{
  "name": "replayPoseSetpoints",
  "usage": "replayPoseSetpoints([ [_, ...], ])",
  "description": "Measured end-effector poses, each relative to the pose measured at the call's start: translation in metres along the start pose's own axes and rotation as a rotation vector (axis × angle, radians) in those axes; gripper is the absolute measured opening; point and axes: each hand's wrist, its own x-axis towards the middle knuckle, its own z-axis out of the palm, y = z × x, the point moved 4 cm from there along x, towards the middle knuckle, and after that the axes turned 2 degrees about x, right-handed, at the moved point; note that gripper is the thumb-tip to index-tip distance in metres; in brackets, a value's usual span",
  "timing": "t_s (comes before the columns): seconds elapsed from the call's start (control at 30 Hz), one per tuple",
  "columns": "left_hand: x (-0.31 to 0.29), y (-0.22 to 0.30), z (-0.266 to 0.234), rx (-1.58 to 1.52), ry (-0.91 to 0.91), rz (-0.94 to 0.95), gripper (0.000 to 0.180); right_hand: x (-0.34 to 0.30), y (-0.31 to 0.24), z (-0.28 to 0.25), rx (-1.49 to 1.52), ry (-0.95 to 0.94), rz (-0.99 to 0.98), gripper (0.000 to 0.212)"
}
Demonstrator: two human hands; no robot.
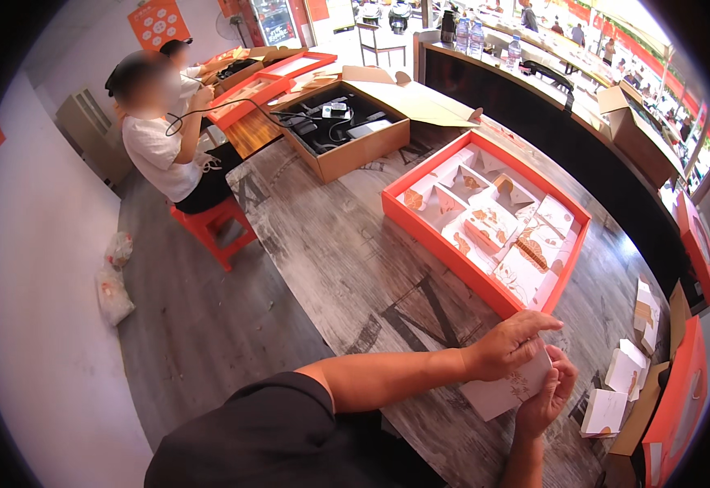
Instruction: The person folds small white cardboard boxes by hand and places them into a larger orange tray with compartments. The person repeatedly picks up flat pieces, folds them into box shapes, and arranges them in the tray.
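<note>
A small white carton (505, 390) with a printed brown pattern is held just above the near right part of the table. My left hand (508, 346) grips its far edge, with the index finger stretched out over it. On the carton's right edge, the fingers and thumb of my right hand (550, 392) are closed. Just beyond my hands lies a shallow red gift box (420, 232). Inside it are white inner cartons (527, 256) with orange and gold prints, some standing up and some lying flat.
Loose white cartons (603, 411) lie along the table's right edge beside red box lids (679, 407). A brown cardboard box (367, 159) with black devices and cables stands farther back on the wood-look table (322, 236). Another person (156, 146) sits at the left on a red stool (213, 228).
</note>
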Motion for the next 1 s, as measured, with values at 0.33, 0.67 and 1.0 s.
replayPoseSetpoints([
  [0.33,0.001,-0.01,-0.002,-0.402,0.034,-0.291,0.024,-0.001,-0.005,0.011,-0.123,-0.101,-0.134,0.044],
  [0.67,0.0,-0.011,0.003,-0.258,-0.02,-0.198,0.02,0.001,0.0,0.006,0.174,0.003,0.038,0.038],
  [1.0,0.005,0.003,-0.004,-0.101,-0.056,-0.113,0.019,0.007,0.0,0.005,0.361,-0.043,0.197,0.028],
])
